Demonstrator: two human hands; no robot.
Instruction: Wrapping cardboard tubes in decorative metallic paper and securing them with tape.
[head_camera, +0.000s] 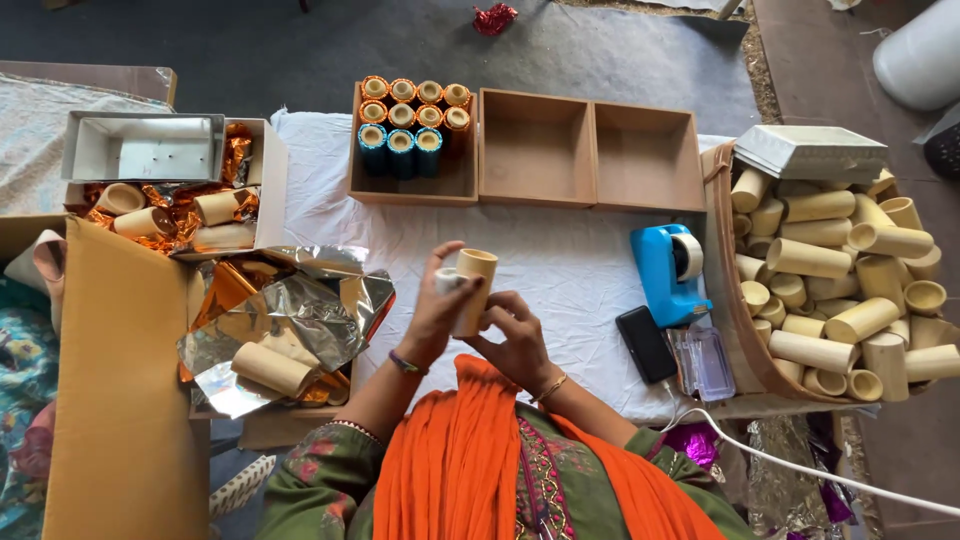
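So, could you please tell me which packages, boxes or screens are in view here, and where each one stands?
Wooden three-compartment tray: top centre, brown; left compartment holds foil-wrapped tubes.
Silver box: top left, rectangular, open.
Cardboard box: right, brown, heaped with bare tubes.
Grey lidded box: atop that heap, flat.
Phone: beside the blue tape dispenser, black, screen dark.
Cardboard tube: centre, beige, held by left hand and right hand.

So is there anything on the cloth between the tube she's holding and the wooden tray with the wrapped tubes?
Nothing visible. Both hands, left hand and right hand, hold the cardboard tube above bare white cloth, which runs unbroken up to the wooden tray.
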